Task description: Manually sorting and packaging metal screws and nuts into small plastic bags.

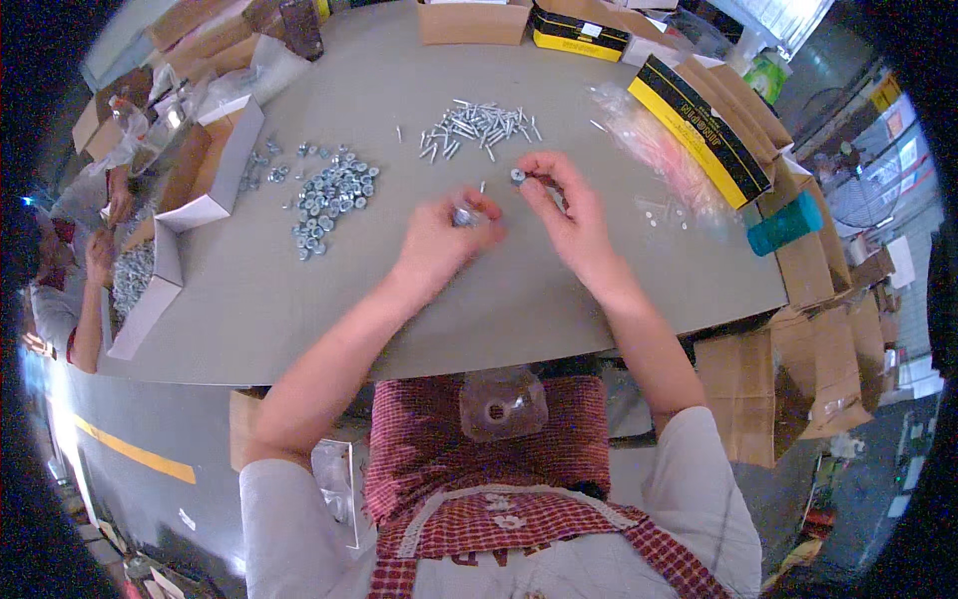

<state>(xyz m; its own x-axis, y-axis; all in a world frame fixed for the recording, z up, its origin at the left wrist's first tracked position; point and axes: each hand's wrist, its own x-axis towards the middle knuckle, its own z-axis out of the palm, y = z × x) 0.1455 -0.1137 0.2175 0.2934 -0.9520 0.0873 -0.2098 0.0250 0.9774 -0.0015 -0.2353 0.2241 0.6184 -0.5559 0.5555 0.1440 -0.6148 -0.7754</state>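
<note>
My right hand [577, 215] is closed in a pinch, with a small round metal nut [518, 177] between thumb and forefinger. Left of it, my left hand [444, 235] is curled and smeared by motion. A shiny, greyish thing [462, 215] shows in its fingers, too blurred to name. The tip of a thin metal piece [483, 187] sticks up beside those fingers. Beyond both hands lies a loose heap of silvery screws [479, 128]. To the left, a heap of round metal nuts [334, 195] spreads over the grey table [559, 309].
Clear plastic bags [664, 150] lie at right, by a black-and-yellow box [699, 130] and a teal bottle [784, 224]. White open boxes [222, 165] stand at left, one full of small metal parts [133, 278]. A co-worker's hands [105, 235] are beside them.
</note>
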